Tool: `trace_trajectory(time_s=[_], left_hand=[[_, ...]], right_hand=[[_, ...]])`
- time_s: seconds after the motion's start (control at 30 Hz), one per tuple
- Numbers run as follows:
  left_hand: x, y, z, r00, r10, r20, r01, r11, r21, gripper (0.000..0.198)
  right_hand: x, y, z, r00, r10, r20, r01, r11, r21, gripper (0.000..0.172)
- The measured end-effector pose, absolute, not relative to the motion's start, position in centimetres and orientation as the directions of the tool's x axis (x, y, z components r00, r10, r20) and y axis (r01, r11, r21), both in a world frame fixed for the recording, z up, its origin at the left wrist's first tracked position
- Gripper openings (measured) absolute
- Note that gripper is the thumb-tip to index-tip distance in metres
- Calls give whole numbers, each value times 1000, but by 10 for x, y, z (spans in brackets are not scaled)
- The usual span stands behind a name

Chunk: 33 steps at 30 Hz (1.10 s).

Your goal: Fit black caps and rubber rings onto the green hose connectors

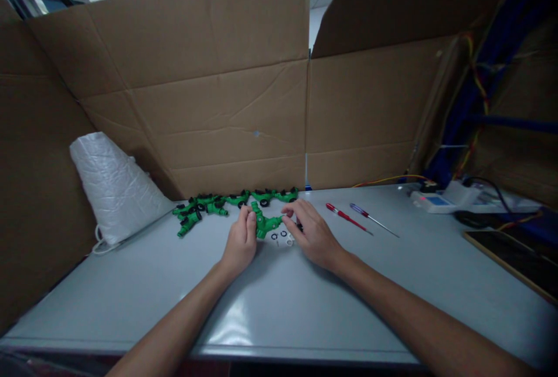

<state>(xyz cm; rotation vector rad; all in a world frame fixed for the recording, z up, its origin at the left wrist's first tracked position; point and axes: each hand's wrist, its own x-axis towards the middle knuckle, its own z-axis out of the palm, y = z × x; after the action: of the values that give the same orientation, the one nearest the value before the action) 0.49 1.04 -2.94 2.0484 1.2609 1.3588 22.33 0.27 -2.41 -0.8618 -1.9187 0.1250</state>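
Note:
My left hand [242, 240] is closed round a green plastic Y-shaped fitting [263, 225], held just above the table. The fitting's narrow end points right, toward my right hand [314, 234]. The thumb and fingers of that hand are pinched close to this end. A small dark piece [300, 227] shows by the right fingers; what they grip is too small to make out. Below the fitting lie a few little rings, among them a black ring [274, 236] and a white ring [289, 242].
Several green fittings [189, 223] with black parts line the table's back left. A red screwdriver [349, 218] and a purple-handled screwdriver [374, 219] lie right of my hands. A white bag [117, 191] leans left. Cardboard walls [226, 110], a power strip [440, 201] and a dark panel [514, 258] surround the table.

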Motion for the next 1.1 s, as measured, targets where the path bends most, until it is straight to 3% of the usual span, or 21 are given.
trace_trajectory(time_s=[0.33,0.63,1.1], left_hand=[[2,11,-29,144,811,567,537,-545,644,26],[-1,7,-23,254,788,561,696,-552,459,23],[-6,8,-20,427,670,608,753,-635,171,26]], right_hand=[[221,1,-24,-367,567,737,491,791,-364,10],[222,5,-30,-403,559,725,477,804,-355,5],[222,2,-26,-465,591,659,472,795,-381,10]])
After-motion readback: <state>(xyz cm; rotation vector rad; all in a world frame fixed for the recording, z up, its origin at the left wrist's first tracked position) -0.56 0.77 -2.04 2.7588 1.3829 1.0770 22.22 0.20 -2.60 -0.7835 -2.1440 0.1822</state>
